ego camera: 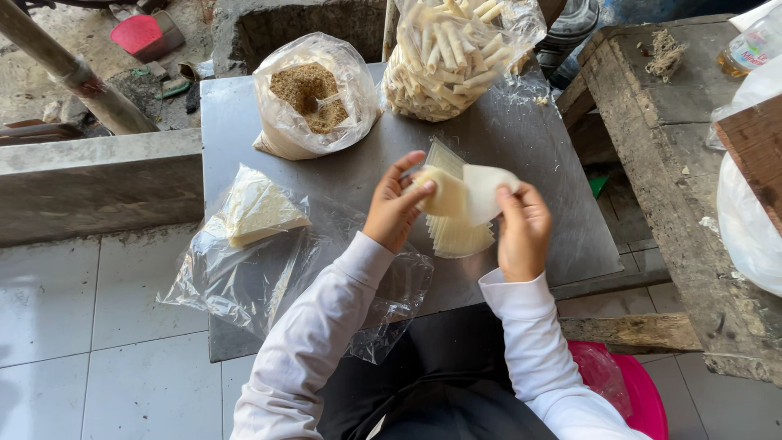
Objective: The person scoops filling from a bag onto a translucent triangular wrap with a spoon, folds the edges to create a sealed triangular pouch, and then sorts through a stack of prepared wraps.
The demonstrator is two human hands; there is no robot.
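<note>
Peeling one thin, pale, translucent pastry wrapper (487, 189) off a fanned stack of cream wrappers (458, 235) on the grey metal table (529, 138), the left hand (393, 208) pinches the stack's upper edge while the right hand (521, 232) grips the loose sheet above the stack; slow, even pulling likely avoids tearing.
</note>
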